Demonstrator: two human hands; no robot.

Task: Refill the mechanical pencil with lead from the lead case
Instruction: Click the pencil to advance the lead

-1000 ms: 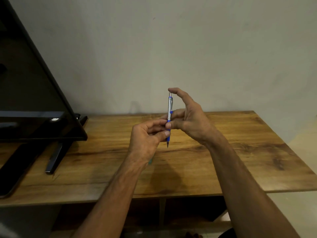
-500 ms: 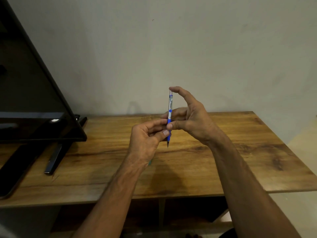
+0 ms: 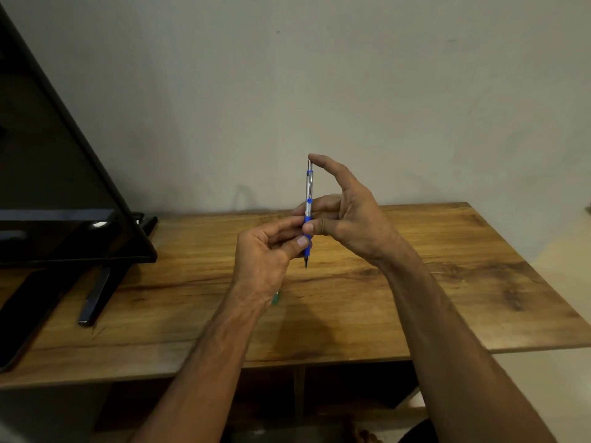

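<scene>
A silver and blue mechanical pencil (image 3: 308,199) stands upright in the air above the wooden table (image 3: 415,282), tip pointing down. My left hand (image 3: 268,257) pinches its blue grip near the tip with thumb and fingers. My right hand (image 3: 348,215) holds the barrel with its lower fingers, while its index finger arches over and rests on the pencil's top cap. A small green object (image 3: 275,298), possibly the lead case, peeks out on the table beneath my left wrist; most of it is hidden.
A large black TV screen (image 3: 57,193) on a black stand (image 3: 96,298) occupies the table's left side. A plain wall rises behind the table. The table's front edge runs just below my forearms, with a dark shelf space underneath.
Both hands hold the pencil in nearly the same pose. The right index finger has stayed on the top cap, and the pencil has barely shifted.
</scene>
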